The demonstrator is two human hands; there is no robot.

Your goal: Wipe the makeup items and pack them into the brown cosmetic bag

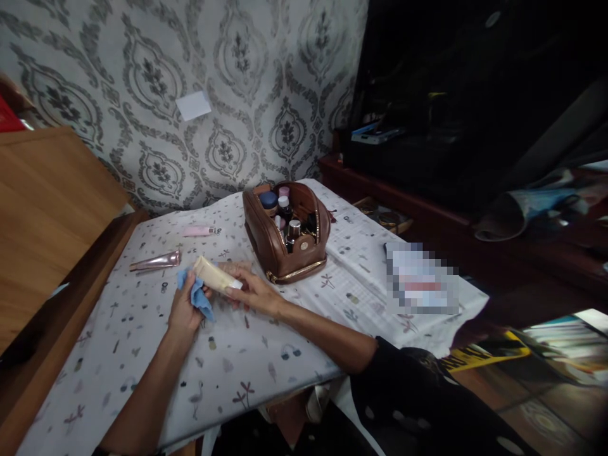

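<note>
A cream-coloured squeeze tube (213,277) with a white cap is held slantwise just over the table. My right hand (259,294) grips it at the cap end. A blue cloth (203,303) is bunched in my left hand (184,310), against the tube's other end. Behind the tube lies a pale brown item (240,265), partly hidden. To the left rest a shiny rose metallic tube (159,260) and a small pink tube (197,231). Beyond my right hand stands an unzipped brown cosmetic bag (266,244) with several bottles and jars inside.
A white printed cloth (266,345) covers the table. A blurred-out packet (422,278) lies at its right side. A wooden panel (57,209) borders the left, patterned wallpaper (242,50) the back. Dark red furniture (451,240) with a large black screen (456,95) stands right.
</note>
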